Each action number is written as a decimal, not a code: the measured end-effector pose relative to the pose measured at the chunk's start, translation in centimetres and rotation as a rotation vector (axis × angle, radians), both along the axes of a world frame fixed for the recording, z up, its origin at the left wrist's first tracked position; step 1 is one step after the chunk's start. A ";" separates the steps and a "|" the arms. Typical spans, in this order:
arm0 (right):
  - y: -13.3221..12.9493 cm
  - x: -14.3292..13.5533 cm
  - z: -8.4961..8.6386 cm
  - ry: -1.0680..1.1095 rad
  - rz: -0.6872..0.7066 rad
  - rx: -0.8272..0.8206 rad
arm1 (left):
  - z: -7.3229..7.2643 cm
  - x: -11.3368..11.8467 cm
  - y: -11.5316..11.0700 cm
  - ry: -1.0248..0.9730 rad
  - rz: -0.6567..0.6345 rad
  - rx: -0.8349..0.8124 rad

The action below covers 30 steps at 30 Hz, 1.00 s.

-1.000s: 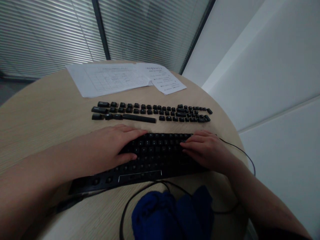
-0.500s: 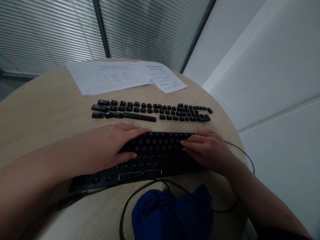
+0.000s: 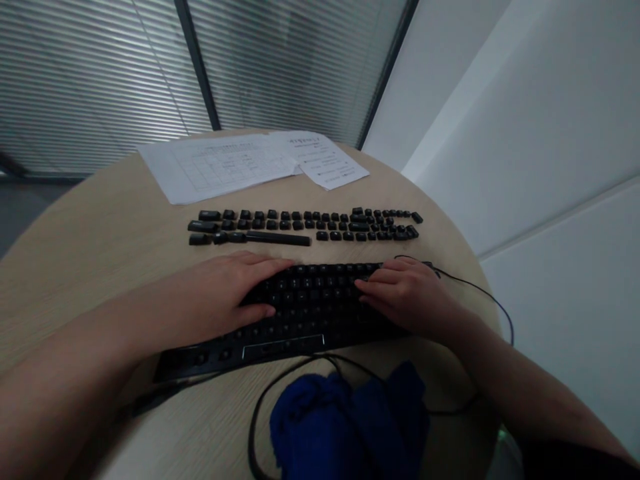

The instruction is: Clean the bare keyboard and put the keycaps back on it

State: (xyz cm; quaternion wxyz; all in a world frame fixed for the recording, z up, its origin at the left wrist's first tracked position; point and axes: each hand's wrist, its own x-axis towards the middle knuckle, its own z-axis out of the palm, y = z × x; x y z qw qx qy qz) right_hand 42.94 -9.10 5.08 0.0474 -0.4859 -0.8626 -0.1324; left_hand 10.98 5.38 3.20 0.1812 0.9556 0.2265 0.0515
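A black keyboard (image 3: 300, 313) lies across the table in front of me. Some of its keys have caps, and bare key posts show along its near side. My left hand (image 3: 243, 283) rests on its left part, fingers stretched towards the far edge and thumb apart on the keys. On the right part, my right hand (image 3: 403, 290) has its fingers drawn together, tips down at the keys; anything pinched there is hidden. Beyond the keyboard, loose black keycaps (image 3: 285, 225) lie in several rows, with a long space bar (image 3: 279, 238) in the nearest row.
Printed sheets (image 3: 215, 167) lie at the far side of the round wooden table (image 3: 100, 227). A bunched blue cloth (image 3: 345, 427) is close to me, beside a black cable (image 3: 254, 420). More cable (image 3: 475, 287) runs off the right edge, near a white wall (image 3: 565, 167).
The camera view has tilted slightly, so the scene shifts a little. My right hand sits slightly further left in the picture, uncovering more cable behind it. My left hand stays on the keyboard.
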 end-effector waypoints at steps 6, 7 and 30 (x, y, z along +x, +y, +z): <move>-0.2 -0.3 0.1 0.006 -0.010 -0.010 | 0.3 -0.1 0.1 -0.012 -0.008 -0.011; -0.3 -0.4 0.2 0.009 -0.015 -0.013 | 0.3 -0.2 0.2 -0.010 -0.004 -0.017; -0.3 -1.1 0.2 -0.078 -0.038 -0.044 | 1.4 0.1 -0.2 0.065 0.012 -0.024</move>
